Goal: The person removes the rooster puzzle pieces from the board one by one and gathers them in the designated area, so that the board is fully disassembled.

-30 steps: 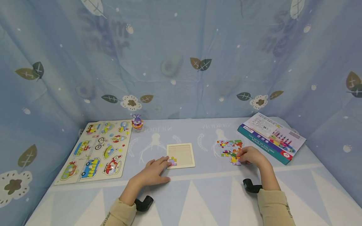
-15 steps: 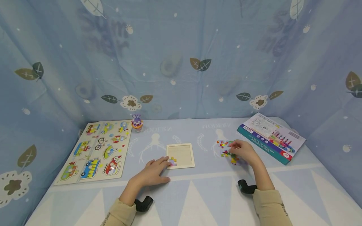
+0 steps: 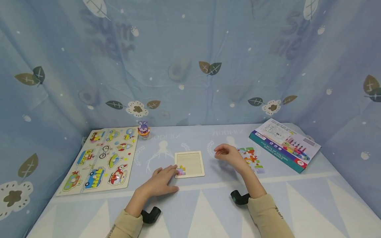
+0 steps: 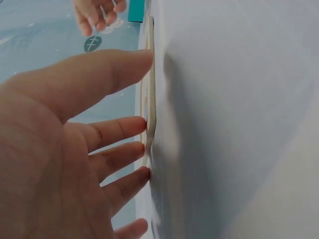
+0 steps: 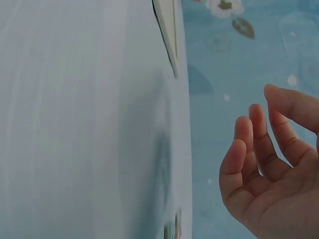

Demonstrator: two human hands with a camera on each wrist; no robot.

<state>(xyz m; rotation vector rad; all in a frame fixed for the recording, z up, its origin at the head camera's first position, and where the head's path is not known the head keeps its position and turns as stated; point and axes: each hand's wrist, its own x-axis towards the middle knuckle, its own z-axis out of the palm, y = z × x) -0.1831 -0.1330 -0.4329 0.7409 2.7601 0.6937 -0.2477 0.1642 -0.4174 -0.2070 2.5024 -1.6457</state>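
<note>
A shallow square wooden puzzle tray (image 3: pixel 196 176) lies mid-table, with a few joined purple and yellow jigsaw pieces (image 3: pixel 181 171) in its near left corner. My left hand (image 3: pixel 162 181) rests at the tray's left edge, fingers loosely extended, fingertips touching the rim (image 4: pixel 152 89). Above the table, between the tray and a patch of colourful jigsaw pieces (image 3: pixel 253 159), my right hand (image 3: pixel 230 157) hovers. Its thumb and index fingertip come close together in the right wrist view, the other fingers (image 5: pixel 233 157) bent. I cannot tell whether a small piece sits between them.
A wooden vehicle puzzle board (image 3: pixel 101 158) lies at the left, with a small purple rabbit figure (image 3: pixel 143 129) by its far right corner. At the back right is a bead set box (image 3: pixel 285 145). A blue patterned curtain (image 3: pixel 190 66) hangs behind the table.
My right hand has moved left from the loose jigsaw pieces toward the tray, uncovering the right side of that patch. The left hand has stayed at the tray's edge.
</note>
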